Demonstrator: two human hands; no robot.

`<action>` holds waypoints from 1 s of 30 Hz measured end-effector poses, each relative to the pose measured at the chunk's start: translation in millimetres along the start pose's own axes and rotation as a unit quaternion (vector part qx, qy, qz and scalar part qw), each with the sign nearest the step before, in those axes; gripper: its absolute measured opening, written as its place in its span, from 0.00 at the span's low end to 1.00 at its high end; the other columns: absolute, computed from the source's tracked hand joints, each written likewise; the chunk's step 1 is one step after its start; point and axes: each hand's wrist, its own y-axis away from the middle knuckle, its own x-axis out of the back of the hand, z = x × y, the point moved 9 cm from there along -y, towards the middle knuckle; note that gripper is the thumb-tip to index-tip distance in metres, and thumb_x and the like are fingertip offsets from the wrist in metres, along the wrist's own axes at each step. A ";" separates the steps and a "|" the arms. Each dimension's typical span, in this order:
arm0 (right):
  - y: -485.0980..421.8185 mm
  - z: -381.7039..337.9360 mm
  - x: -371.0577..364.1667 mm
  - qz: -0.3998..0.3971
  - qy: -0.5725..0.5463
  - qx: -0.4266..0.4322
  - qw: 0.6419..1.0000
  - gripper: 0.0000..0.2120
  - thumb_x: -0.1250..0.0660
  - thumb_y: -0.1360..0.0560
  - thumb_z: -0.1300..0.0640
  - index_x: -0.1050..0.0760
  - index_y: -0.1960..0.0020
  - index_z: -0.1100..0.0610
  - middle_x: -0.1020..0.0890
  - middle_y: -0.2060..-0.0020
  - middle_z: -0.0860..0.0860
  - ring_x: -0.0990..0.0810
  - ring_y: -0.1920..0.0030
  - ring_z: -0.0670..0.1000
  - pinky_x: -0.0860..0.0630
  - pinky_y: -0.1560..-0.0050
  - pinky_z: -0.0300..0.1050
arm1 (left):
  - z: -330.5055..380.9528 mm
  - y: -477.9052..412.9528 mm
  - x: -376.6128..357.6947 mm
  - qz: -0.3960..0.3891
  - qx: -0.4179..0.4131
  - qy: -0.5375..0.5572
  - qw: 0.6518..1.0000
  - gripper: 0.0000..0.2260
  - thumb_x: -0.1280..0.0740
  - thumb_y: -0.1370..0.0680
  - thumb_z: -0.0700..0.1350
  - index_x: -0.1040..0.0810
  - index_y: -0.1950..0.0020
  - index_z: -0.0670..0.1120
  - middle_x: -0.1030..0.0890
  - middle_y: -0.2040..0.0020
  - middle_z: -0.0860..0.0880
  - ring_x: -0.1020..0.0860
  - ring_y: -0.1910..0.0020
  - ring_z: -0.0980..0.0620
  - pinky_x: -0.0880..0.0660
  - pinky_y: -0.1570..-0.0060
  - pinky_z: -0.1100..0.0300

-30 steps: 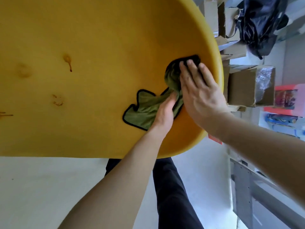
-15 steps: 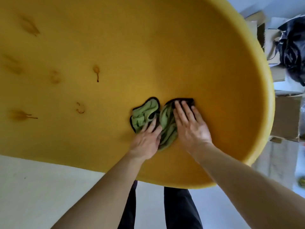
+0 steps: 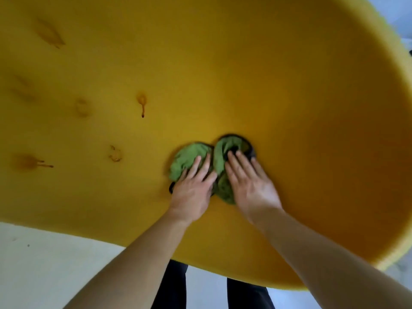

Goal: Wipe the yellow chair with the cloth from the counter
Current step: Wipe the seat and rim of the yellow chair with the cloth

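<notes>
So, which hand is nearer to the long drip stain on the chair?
Left. The left hand presses the cloth below-right of the drip stain; the right hand lies farther right.

left hand (image 3: 191,190) + right hand (image 3: 252,186) | flat on green cloth (image 3: 189,157) | yellow chair (image 3: 245,74)

The yellow chair (image 3: 267,74) seat fills most of the view, w/ a raised rim at right. Directly on it: a bunched green cloth (image 3: 189,157) w/ dark edging, approx mid-seat, plus brownish stains (image 3: 142,103) to the left (some w/ drip trails). Pale floor (image 3: 44,264) shows below.
</notes>
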 end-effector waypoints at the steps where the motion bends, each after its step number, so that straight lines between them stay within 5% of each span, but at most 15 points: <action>1: 8.8 -13.2 -9.6 -0.026 -0.005 0.022 0.999 0.29 0.58 0.16 0.53 0.66 0.19 0.57 0.68 0.21 0.54 0.69 0.22 0.56 0.64 0.22 0.58 | -0.3 18.0 -6.1 -0.026 -0.023 -0.004 0.999 0.16 0.39 0.17 0.49 0.30 0.29 0.52 0.47 0.17 0.48 0.49 0.19 0.45 0.32 0.29 0.42; 3: 14.4 -17.5 -8.5 -0.030 0.033 0.056 0.997 0.30 0.56 0.16 0.52 0.65 0.20 0.58 0.67 0.21 0.56 0.68 0.21 0.58 0.64 0.23 0.59 | -3.7 32.5 -6.2 -0.053 -0.067 -0.020 0.996 0.17 0.42 0.17 0.51 0.31 0.28 0.52 0.50 0.17 0.48 0.47 0.19 0.45 0.31 0.31 0.43; 5: -2.6 4.0 19.6 0.059 0.096 0.074 0.991 0.28 0.58 0.17 0.56 0.56 0.19 0.60 0.57 0.20 0.59 0.59 0.20 0.59 0.62 0.23 0.59 | -10.7 11.0 15.8 -0.036 -0.055 -0.029 0.997 0.22 0.45 0.16 0.54 0.37 0.22 0.51 0.53 0.17 0.47 0.47 0.19 0.44 0.29 0.32 0.44; 7: -20.2 49.4 67.6 0.194 0.096 0.011 0.976 0.28 0.58 0.20 0.59 0.44 0.20 0.62 0.45 0.20 0.60 0.46 0.20 0.61 0.55 0.23 0.59 | -18.2 -30.6 54.4 0.034 0.012 -0.019 0.999 0.26 0.46 0.16 0.55 0.44 0.19 0.50 0.53 0.17 0.46 0.47 0.19 0.42 0.31 0.30 0.47; 9: -33.3 91.1 97.7 0.244 0.081 -0.077 0.963 0.28 0.59 0.19 0.58 0.51 0.19 0.60 0.50 0.19 0.57 0.49 0.20 0.59 0.54 0.23 0.58 | -18.1 -67.1 81.6 0.084 0.049 -0.009 0.995 0.27 0.46 0.16 0.55 0.46 0.19 0.49 0.53 0.17 0.44 0.49 0.19 0.41 0.35 0.28 0.46; 13: -37.9 61.3 59.7 0.167 -0.019 -0.098 0.981 0.34 0.45 0.19 0.53 0.58 0.18 0.52 0.62 0.19 0.54 0.56 0.19 0.58 0.51 0.22 0.59 | -16.4 -56.4 48.0 0.030 0.037 0.011 0.999 0.22 0.45 0.16 0.52 0.38 0.22 0.50 0.48 0.17 0.47 0.51 0.19 0.43 0.38 0.26 0.41; 18: 20.0 -92.1 -35.9 0.065 -0.213 -0.022 0.975 0.29 0.44 0.19 0.41 0.45 0.20 0.47 0.53 0.19 0.55 0.51 0.19 0.59 0.44 0.23 0.60 | -57.8 90.2 -19.0 -0.071 -0.030 -0.023 0.997 0.16 0.41 0.17 0.49 0.30 0.29 0.51 0.35 0.21 0.47 0.45 0.19 0.44 0.34 0.29 0.41; 23: 20.5 -168.1 -34.8 0.075 -0.205 0.086 0.972 0.20 0.31 0.25 0.44 0.26 0.36 0.48 0.30 0.28 0.60 0.34 0.26 0.64 0.35 0.28 0.64 | -127.4 145.4 -4.5 -0.115 -0.167 -0.147 0.968 0.19 0.38 0.18 0.52 0.28 0.28 0.52 0.35 0.21 0.48 0.39 0.21 0.44 0.30 0.31 0.43; 26: -21.8 -146.2 2.8 0.136 -0.139 0.068 0.979 0.15 0.27 0.30 0.55 0.22 0.44 0.54 0.27 0.37 0.61 0.33 0.33 0.64 0.31 0.33 0.63 | -165.4 107.3 27.6 -0.077 -0.070 -0.170 0.980 0.29 0.38 0.19 0.55 0.39 0.20 0.51 0.44 0.18 0.46 0.44 0.20 0.42 0.35 0.28 0.45; 30: -68.8 -86.5 59.5 0.224 -0.153 -0.104 0.957 0.11 0.33 0.26 0.62 0.25 0.43 0.61 0.26 0.39 0.62 0.31 0.42 0.64 0.28 0.44 0.61 | -187.1 48.6 52.7 -0.024 0.120 -0.107 0.987 0.34 0.43 0.19 0.62 0.52 0.17 0.52 0.56 0.17 0.47 0.56 0.19 0.40 0.41 0.25 0.45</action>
